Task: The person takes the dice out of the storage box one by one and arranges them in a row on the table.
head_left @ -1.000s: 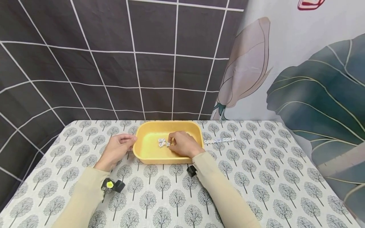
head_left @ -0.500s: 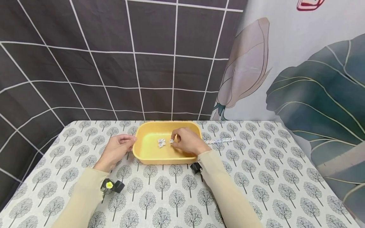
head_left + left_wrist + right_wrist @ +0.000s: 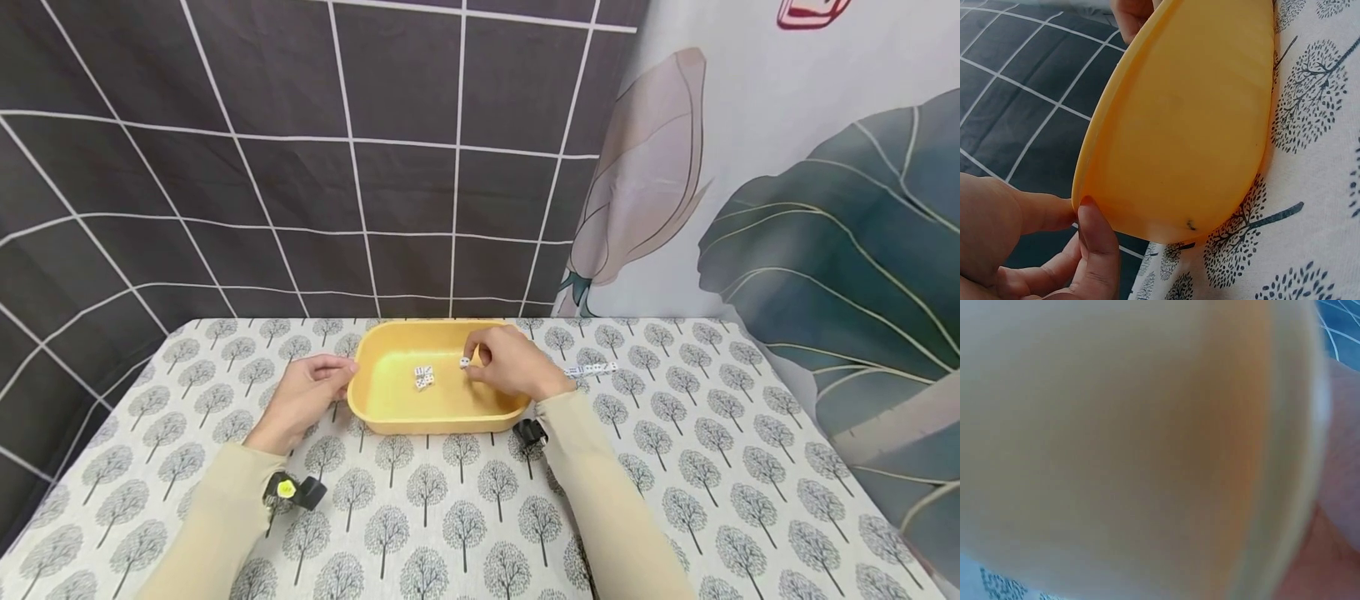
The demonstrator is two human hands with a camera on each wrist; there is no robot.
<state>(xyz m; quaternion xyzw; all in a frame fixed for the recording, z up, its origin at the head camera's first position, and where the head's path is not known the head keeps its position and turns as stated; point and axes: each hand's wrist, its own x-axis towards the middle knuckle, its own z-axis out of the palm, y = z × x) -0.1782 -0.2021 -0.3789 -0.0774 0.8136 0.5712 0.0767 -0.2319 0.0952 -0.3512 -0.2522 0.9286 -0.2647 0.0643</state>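
Observation:
A yellow plastic tray (image 3: 397,423) sits near the far side of the table. At its left end my left hand (image 3: 307,396) pinches the rim between thumb and forefinger, seen close up in the left wrist view on the tray wall (image 3: 1179,125). My right hand (image 3: 513,362) reaches over the right end and pinches a white die (image 3: 464,362) between thumb and fingertips, inside the tray's outline. Several white dice (image 3: 424,377) lie grouped on the tray floor, left of that die. In the right wrist view, the blurred tray side (image 3: 1116,456) hides the fingertips.
A row of white dice (image 3: 597,368) lies on the table right of the tray, its near end hidden behind my right hand. A tree-patterned cloth (image 3: 465,533) covers the table. A dark gridded curtain (image 3: 405,192) hangs behind, with a floral one (image 3: 795,250) to the right.
My right hand has lifted the die away from the grouped dice and carried it rightward across the tray. The left hand has stayed on the rim.

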